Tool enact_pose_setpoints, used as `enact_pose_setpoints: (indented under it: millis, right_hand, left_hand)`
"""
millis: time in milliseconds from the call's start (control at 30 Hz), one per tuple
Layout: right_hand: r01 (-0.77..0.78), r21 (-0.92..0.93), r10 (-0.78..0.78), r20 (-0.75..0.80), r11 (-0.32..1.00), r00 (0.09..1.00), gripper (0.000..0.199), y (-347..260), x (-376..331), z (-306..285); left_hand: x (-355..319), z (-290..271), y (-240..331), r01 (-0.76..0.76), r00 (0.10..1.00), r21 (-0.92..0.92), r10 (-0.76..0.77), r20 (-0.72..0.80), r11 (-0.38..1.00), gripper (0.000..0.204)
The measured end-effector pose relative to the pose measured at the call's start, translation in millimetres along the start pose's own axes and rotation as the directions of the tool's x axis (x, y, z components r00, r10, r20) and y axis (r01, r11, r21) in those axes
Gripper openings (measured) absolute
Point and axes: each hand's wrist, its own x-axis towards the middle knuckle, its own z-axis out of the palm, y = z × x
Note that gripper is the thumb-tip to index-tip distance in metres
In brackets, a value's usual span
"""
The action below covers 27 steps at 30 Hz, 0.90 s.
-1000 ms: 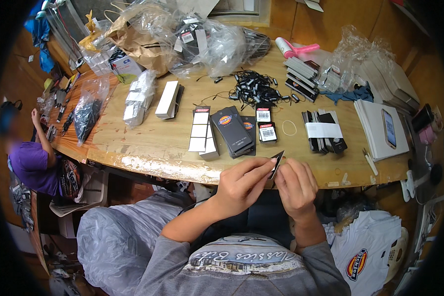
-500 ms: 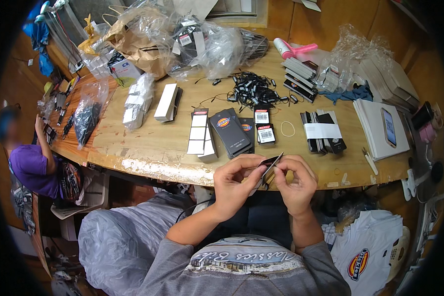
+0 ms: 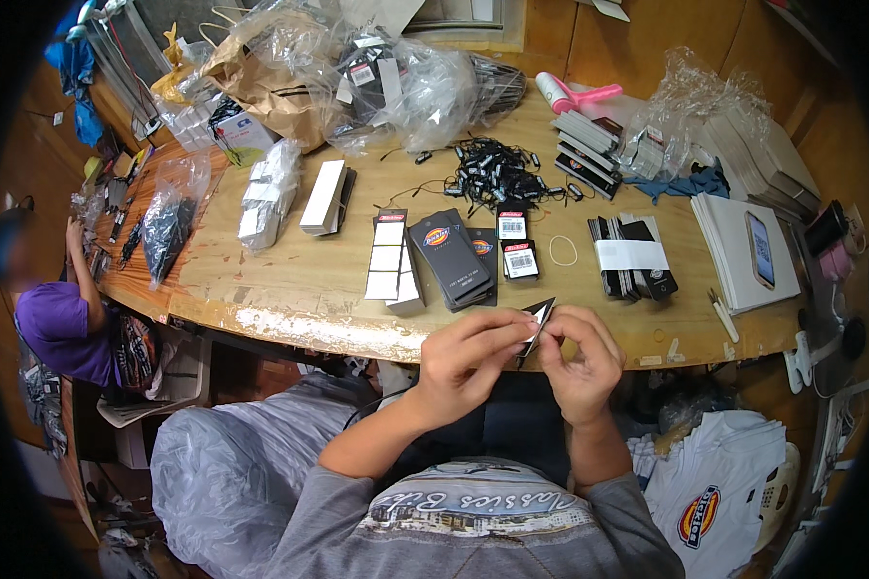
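The left hand (image 3: 468, 362) pinches a small black-and-white hang tag (image 3: 543, 313) between thumb and fingers, and the right thumb and forefinger of the right hand (image 3: 581, 362) close on its opposite edge; any cord between the fingertips is too small to tell. The tag stands tilted, just above the near edge of the wooden table (image 3: 290, 309), probably so that both hands can work its edges close to the body. Just beyond lie a stack of white-panelled tags (image 3: 389, 256), dark tags with an oval emblem (image 3: 451, 256) and small barcode tags (image 3: 518, 261), seemingly sorted by kind within easy reach. Behind them, black tag strings (image 3: 497, 174) lie in a loose heap, perhaps for picking singly. To the right, a white paper band appears to keep a bundle of tags (image 3: 662, 280) together, with a loose rubber band (image 3: 551, 251) between it and the barcode tags.
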Motion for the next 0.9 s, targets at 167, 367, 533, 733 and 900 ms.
enact_pose_setpoints:
  millis: [167,367,533,733,900]
  right_hand:
    - [0.023,0.036,-0.026,0.093,0.999,0.995,0.016,0.4,3.0,-2.6]
    - [-0.157,0.223,0.109,0.216,0.962,0.97,0.011,10.9,-4.0,-0.1]
    - [-0.704,0.452,0.457,0.544,0.547,0.704,0.007,15.2,-12.7,-11.5]
    - [-0.646,0.495,0.41,0.507,0.581,0.758,0.012,18.3,-10.8,-31.4]
    - [-0.677,0.583,0.481,0.481,0.449,0.733,0.016,19.6,0.5,-35.7]
  left_hand:
    - [-1.1,-4.5,-3.7,0.4,0.908,-0.452,-0.411,0.079,0.797,0.011]
    - [-5.8,1.9,-9.7,0.343,0.927,-0.469,-0.373,0.032,0.814,0.002]
    - [-1.5,-9.1,-2.2,0.244,0.943,-0.55,-0.328,-0.058,0.798,0.004]
    - [0.1,-28.8,-3.6,0.156,0.942,-0.605,-0.301,-0.146,0.781,0.011]
    - [0.3,-32.8,0.2,0.133,0.944,-0.672,-0.299,-0.137,0.729,0.008]
